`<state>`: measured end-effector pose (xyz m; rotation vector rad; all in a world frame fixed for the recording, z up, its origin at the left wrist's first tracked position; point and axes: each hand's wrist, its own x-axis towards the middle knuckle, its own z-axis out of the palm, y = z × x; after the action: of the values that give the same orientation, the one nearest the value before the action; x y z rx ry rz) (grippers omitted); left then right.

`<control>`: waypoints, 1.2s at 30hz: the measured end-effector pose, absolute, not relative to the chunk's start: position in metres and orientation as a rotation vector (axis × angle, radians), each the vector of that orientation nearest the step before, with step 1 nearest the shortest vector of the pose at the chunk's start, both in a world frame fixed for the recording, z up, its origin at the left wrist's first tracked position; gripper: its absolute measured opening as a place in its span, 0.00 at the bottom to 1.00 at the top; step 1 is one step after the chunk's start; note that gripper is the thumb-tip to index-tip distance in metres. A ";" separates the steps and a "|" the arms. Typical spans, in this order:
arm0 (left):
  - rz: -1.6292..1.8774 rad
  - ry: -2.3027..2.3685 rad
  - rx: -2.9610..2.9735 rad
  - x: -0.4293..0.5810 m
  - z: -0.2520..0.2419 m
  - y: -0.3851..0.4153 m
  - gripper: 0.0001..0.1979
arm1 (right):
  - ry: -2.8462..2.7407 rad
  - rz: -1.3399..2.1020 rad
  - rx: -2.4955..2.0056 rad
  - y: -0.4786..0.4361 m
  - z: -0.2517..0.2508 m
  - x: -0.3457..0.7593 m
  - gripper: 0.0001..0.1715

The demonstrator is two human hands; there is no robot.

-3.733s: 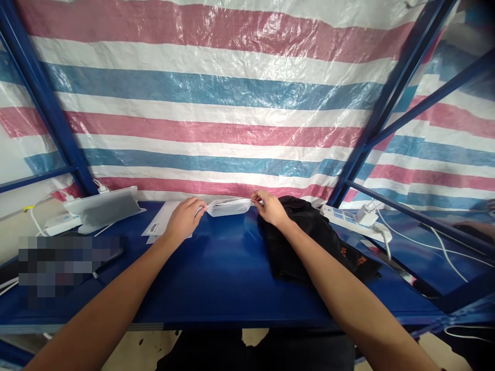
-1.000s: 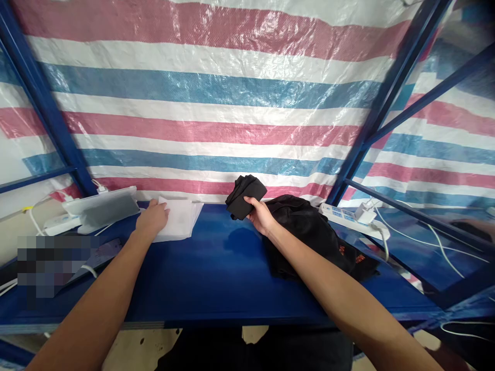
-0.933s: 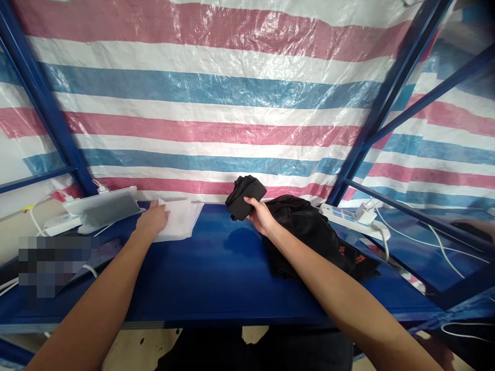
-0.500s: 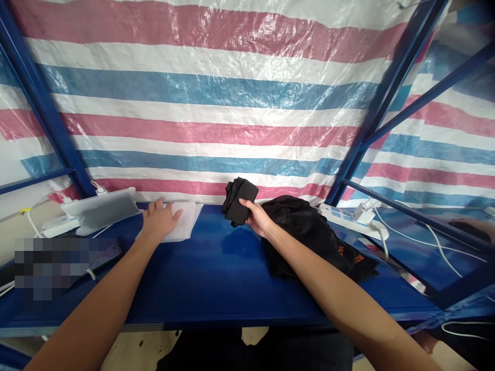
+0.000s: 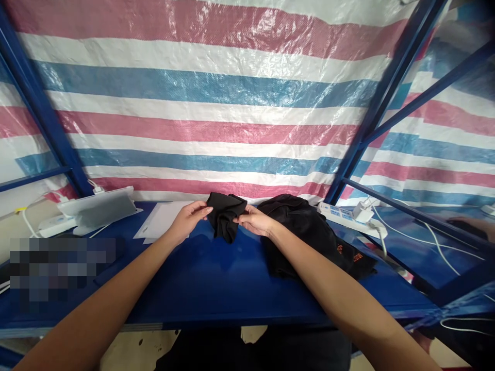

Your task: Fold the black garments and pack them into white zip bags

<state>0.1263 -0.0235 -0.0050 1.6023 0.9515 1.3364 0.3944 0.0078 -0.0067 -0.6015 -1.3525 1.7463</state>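
A small piece of black cloth (image 5: 225,212), folded and bunched, hangs between both hands above the blue tabletop. My left hand (image 5: 189,219) pinches its left edge between thumb and fingers. On the other side, my right hand (image 5: 255,220) grips the right edge. A fold of the cloth droops below the fingers. Just left of my left hand, white paper sheets (image 5: 157,221) lie on the table. A heap of black fabric (image 5: 305,232) with orange lettering lies to the right, partly behind my right forearm.
A tablet-like device (image 5: 104,208) leans at the back left beside a blurred patch. At the back right sits a white power strip (image 5: 344,219) with plugs and trailing cables. Blue metal posts (image 5: 371,113) frame the table (image 5: 232,288); a striped plastic sheet (image 5: 216,123) hangs behind.
My left hand has left the white sheets and taken hold of the black cloth's left side. The cloth has come slightly lower and left, and its shape has loosened.
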 end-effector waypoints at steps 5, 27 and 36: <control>1.547 0.842 1.396 0.128 0.005 -0.028 0.20 | -1.142 1.520 -0.814 0.027 -0.007 0.403 0.11; 1.545 0.836 1.393 0.145 0.009 -0.037 0.24 | -1.976 0.666 -0.781 -0.031 0.028 0.391 0.32; 1.478 0.956 1.613 0.146 0.036 -0.055 0.35 | -1.746 0.770 -0.792 -0.019 0.039 0.391 0.14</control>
<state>0.1458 -0.0551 0.0365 1.6135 0.9564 1.4778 0.3910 -0.0195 0.0394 -0.7922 -1.7463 0.7703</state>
